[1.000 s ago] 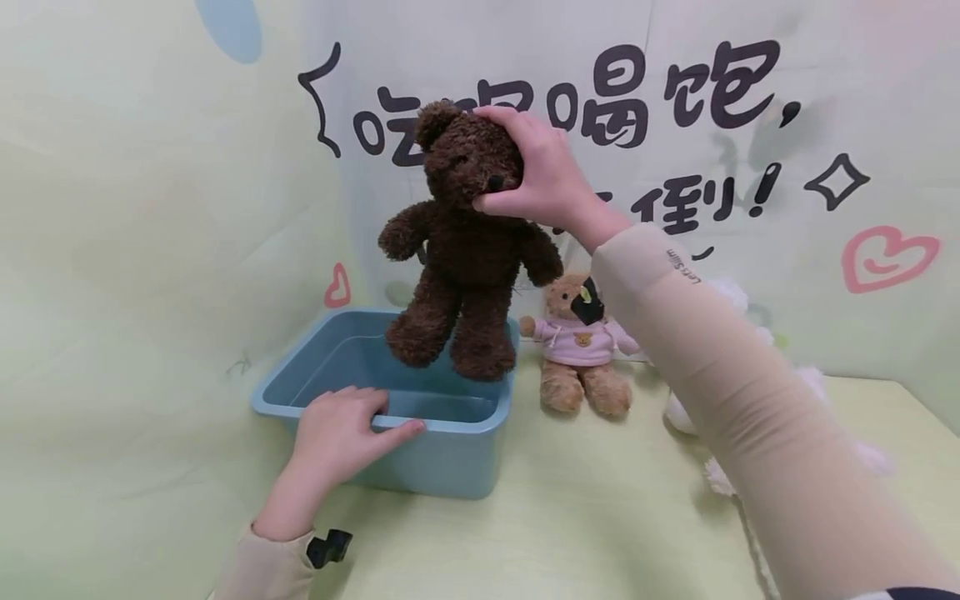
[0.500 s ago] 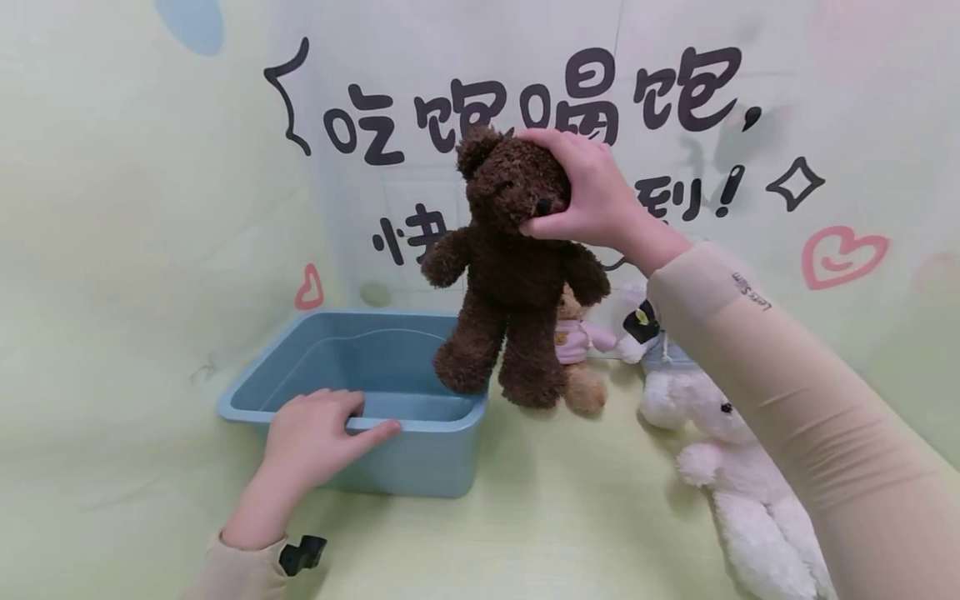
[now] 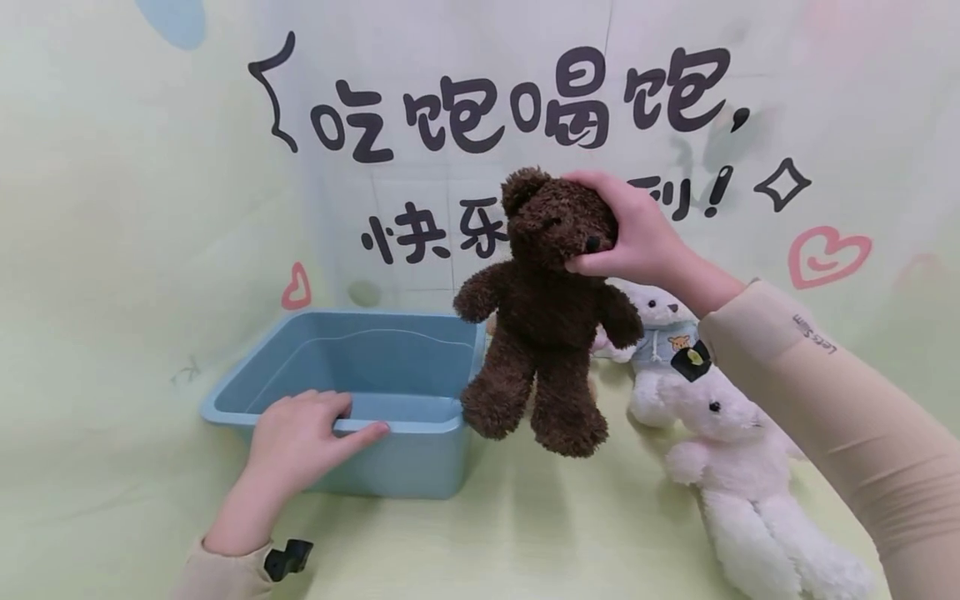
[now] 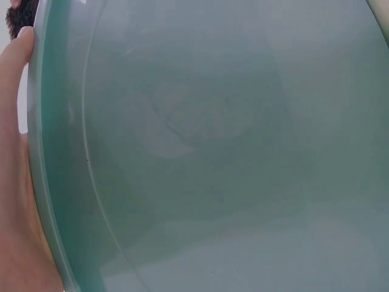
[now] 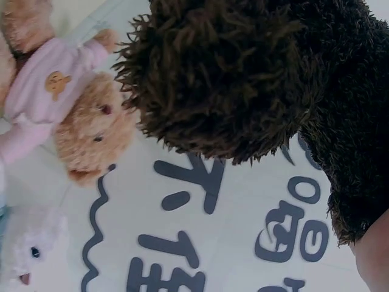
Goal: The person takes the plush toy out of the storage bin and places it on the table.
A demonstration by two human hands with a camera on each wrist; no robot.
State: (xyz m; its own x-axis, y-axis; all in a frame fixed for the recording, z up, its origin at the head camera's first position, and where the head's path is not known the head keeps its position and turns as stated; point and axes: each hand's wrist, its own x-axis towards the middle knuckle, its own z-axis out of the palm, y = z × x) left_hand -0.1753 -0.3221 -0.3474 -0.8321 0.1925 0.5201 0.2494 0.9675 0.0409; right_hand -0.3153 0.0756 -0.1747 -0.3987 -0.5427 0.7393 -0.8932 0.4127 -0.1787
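A dark brown teddy bear (image 3: pixel 551 308) hangs upright in the air, its legs dangling just right of the blue plastic tub (image 3: pixel 397 462). My right hand (image 3: pixel 637 233) grips the bear by its head, thumb at the muzzle and fingers over the top. In the right wrist view the bear's dark fur (image 5: pixel 213 79) fills the upper right. My left hand (image 3: pixel 303 433) holds the tub's near rim, thumb along the outside and the other fingers curled over inside. The left wrist view shows the tub's wall (image 4: pixel 200 146) close up beside that hand.
A white plush toy (image 3: pixel 750 492) lies on the table at the right. Behind it sits a white bear in a blue hoodie (image 3: pixel 656 350). A light brown bear in a pink top (image 5: pixel 51 85) is mostly hidden behind the dark one. A printed cloth backdrop (image 3: pixel 480 50) stands behind everything.
The dark brown bear has moved from over the tub to the right and downward in my right hand. My left hand stays on the rim while the head view has shifted right.
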